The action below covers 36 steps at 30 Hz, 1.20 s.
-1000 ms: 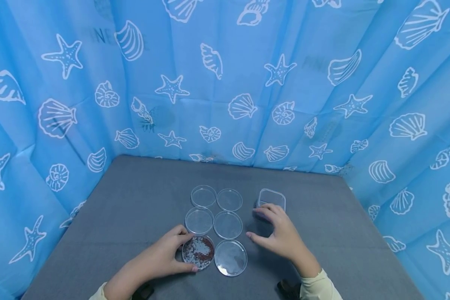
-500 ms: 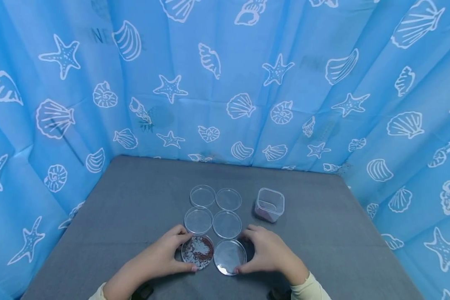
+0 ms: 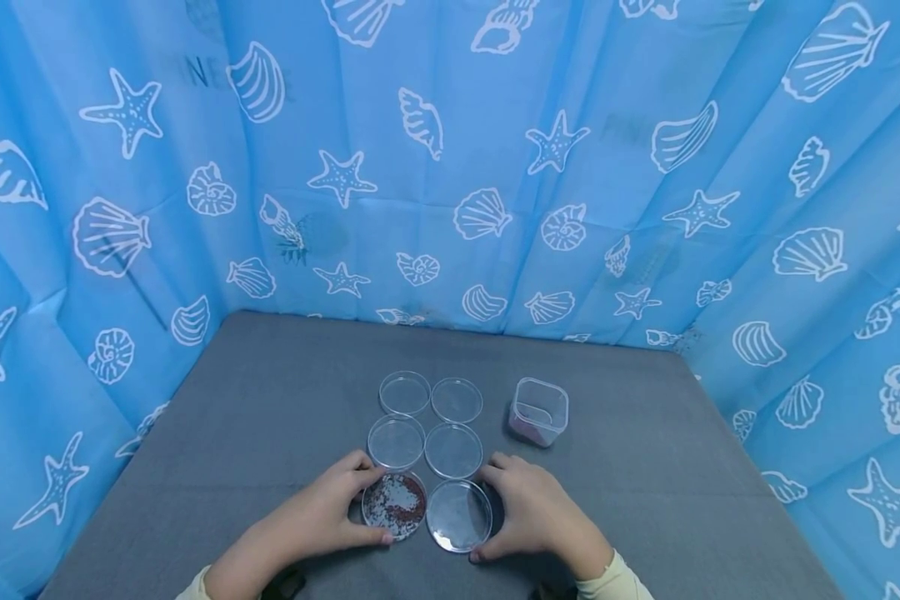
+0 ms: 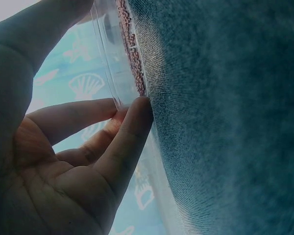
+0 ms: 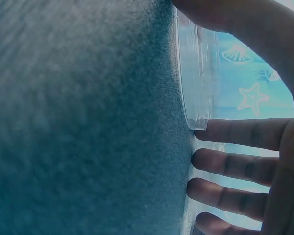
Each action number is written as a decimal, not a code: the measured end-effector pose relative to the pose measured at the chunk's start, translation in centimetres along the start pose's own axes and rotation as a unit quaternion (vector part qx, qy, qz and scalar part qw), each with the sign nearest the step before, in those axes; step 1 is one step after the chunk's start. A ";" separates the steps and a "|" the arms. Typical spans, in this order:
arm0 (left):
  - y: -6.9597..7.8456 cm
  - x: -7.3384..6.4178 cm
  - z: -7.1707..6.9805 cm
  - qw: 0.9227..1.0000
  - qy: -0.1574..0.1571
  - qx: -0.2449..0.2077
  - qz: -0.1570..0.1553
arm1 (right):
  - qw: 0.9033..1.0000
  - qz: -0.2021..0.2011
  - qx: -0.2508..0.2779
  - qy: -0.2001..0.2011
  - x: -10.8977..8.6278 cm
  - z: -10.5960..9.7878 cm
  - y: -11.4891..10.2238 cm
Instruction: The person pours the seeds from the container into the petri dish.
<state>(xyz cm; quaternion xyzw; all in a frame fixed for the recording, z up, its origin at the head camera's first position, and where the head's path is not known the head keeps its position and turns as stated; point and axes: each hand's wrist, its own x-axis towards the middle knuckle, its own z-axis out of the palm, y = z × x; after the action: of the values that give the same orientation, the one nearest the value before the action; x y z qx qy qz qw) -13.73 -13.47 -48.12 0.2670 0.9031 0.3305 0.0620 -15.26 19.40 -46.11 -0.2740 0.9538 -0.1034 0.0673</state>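
Note:
My left hand (image 3: 337,508) holds a round clear petri dish (image 3: 394,505) by its side, thumb at the near edge and fingers at the far edge. Reddish-brown granules (image 4: 135,63) lie over the floor of that dish, as the left wrist view also shows. To its right, my right hand (image 3: 528,510) spans a second clear petri dish (image 3: 459,517), which has no granules showing. In the right wrist view, the thumb and index finger meet the wall of this dish (image 5: 193,78), while the other fingers extend apart beside it, tips near the cloth.
Behind the held dishes stand two rows of clear petri dishes, among them a middle-left dish (image 3: 396,442) and a back-right dish (image 3: 457,401). A square clear container (image 3: 540,410) with reddish contents low inside sits to the right. Grey cloth (image 3: 285,400) covers the table; a blue shell-print curtain (image 3: 450,167) surrounds it.
My right hand has come away from the square container, down and left to the near-right petri dish, and now grips its sides. The left hand has stayed at the dish of granules.

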 end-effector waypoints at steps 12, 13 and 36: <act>-0.1 0.1 -0.1 1.000 -0.003 0.000 0.002 | 1.000 -0.006 -0.006 0.009 0.1 0.2 -0.4; -0.1 0.1 -0.1 1.000 -0.004 0.000 0.003 | 1.000 -0.006 -0.006 0.010 0.1 0.2 -0.4; -0.1 0.1 0.1 1.000 -0.003 -0.005 0.007 | 0.965 -0.028 0.231 0.119 -0.6 0.2 1.4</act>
<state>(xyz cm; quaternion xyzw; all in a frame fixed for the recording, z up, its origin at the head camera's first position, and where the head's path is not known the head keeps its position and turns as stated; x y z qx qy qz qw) -13.82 -13.50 -48.25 0.2738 0.8994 0.3348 0.0636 -15.40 20.84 -46.59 -0.2638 0.8970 -0.3544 0.0119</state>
